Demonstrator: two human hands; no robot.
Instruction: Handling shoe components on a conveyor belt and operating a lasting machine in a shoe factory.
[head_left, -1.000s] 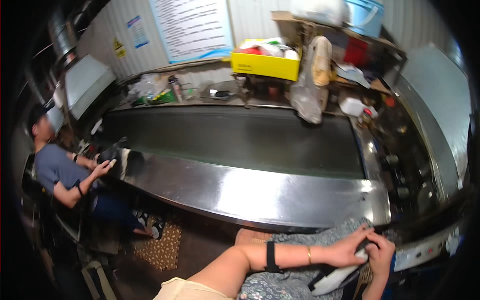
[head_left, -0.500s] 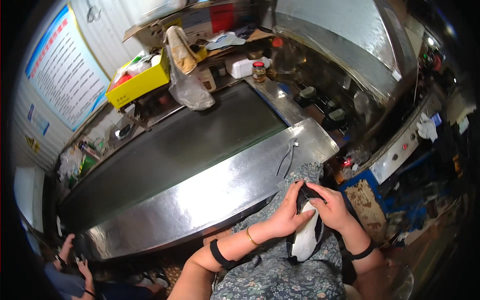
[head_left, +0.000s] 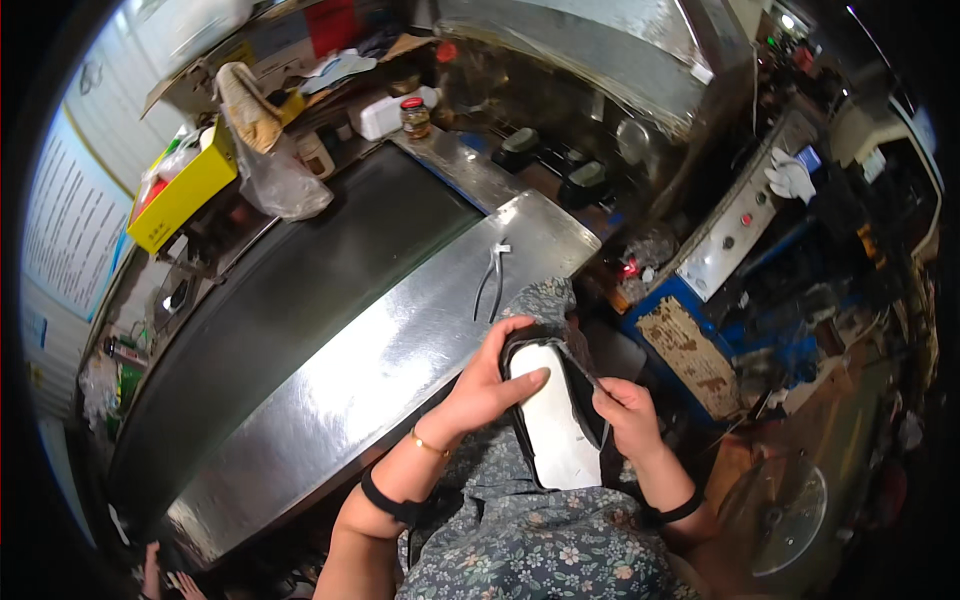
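Note:
I hold a shoe upper on a white last (head_left: 553,420) over my lap, sole side up, its black edge turned around the white sole. My left hand (head_left: 490,380) grips the shoe's toe end, thumb lying across the white sole. My right hand (head_left: 628,412) pinches the black edge on the shoe's right side. Both wrists wear dark bands, and the left one also has a thin bracelet. A pair of pliers (head_left: 490,280) lies on the steel ledge (head_left: 400,350) just beyond my left hand.
A long dark conveyor belt (head_left: 300,300) runs behind the ledge. A yellow box (head_left: 185,190), a plastic bag (head_left: 280,185) and a red-lidded jar (head_left: 413,115) stand past it. A machine with a blue frame (head_left: 720,300) is at right. Another person's hand (head_left: 150,580) shows at bottom left.
My view has swung further right and down, so the seated person at left has dropped out of sight. Both hands have stayed on the shoe, turning it sole up over my lap.

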